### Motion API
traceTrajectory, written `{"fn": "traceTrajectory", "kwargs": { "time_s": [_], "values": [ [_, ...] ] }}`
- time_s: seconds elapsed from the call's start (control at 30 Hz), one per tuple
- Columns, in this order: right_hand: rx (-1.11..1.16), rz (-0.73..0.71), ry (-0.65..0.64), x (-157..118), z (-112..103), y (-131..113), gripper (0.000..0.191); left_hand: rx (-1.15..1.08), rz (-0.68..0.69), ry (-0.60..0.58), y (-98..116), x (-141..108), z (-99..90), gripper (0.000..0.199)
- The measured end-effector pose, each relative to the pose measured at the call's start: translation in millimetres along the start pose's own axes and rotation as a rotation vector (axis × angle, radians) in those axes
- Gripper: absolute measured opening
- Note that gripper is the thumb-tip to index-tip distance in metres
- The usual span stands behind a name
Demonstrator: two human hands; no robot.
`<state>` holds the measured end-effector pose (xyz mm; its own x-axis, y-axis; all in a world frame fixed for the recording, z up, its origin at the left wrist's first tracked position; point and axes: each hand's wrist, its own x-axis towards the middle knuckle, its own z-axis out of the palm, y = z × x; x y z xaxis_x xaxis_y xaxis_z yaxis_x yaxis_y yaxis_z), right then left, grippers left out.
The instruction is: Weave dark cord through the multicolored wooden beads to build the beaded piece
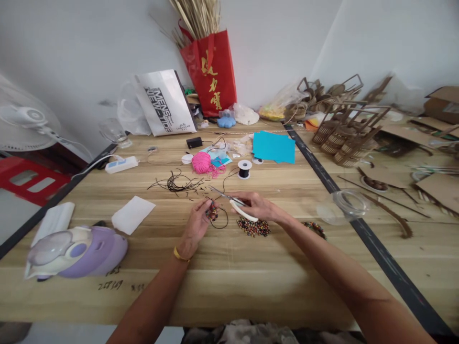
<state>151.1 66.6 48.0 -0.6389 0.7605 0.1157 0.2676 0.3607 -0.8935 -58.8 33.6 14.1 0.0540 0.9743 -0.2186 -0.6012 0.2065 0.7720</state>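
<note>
My left hand (197, 223) pinches a small loop of multicoloured beads (212, 210) over the middle of the table. Scissors with white handles (244, 211) are in my right hand (256, 206), their blades pointing left toward the beads. From the beads a thin black cord (226, 220) curves across the wood toward a spool of black cord (244, 169). Beneath my right hand lies a pile of loose beads (255, 228). A finished-looking beaded ring (315, 229) is partly hidden behind my right forearm.
Cut black cords (175, 182), a pink yarn ball (201, 163) and blue sheets (274, 147) lie farther back. On the left are a purple-and-white device (89, 251) and white paper (133, 215). A clear jar (346, 206) and small woven baskets (344, 138) stand at right.
</note>
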Motion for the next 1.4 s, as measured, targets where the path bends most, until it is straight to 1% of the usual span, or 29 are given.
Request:
{"fn": "traceTrajectory", "kwargs": {
  "time_s": [0.17, 0.37, 0.5, 0.6, 0.8, 1.03, 1.23, 1.4],
  "values": [
    [0.121, 0.099, -0.035, -24, -7, 2, 0.053, 0.106, -0.053, -0.062, 2, 0, 1.0, 0.029],
    [0.274, 0.159, -0.152, -55, -9, -6, 0.048, 0.239, -0.133, -0.209, 3, -7, 7.0, 0.033],
    [0.244, 0.169, -0.145, -71, -10, -8, 0.049, 0.289, -0.15, -0.293, 1, -11, 8.9, 0.031],
    [0.185, 0.196, -0.134, -78, -11, -9, 0.048, 0.334, -0.157, -0.318, -1, -13, 9.7, 0.03],
    [0.123, 0.209, -0.142, -78, -8, -16, 0.045, 0.376, -0.192, -0.275, -2, -15, 11.0, 0.033],
    [0.083, 0.172, -0.156, -75, -7, -16, 0.043, 0.363, -0.175, -0.287, -3, -15, 11.3, 0.032],
    [0.125, 0.146, -0.192, -72, -9, -14, 0.044, 0.35, -0.193, -0.3, -4, -15, 10.8, 0.032],
    [0.231, 0.158, -0.22, -67, -9, -9, 0.047, 0.344, -0.188, -0.31, -3, -17, 12.5, 0.032]
  ]
}}
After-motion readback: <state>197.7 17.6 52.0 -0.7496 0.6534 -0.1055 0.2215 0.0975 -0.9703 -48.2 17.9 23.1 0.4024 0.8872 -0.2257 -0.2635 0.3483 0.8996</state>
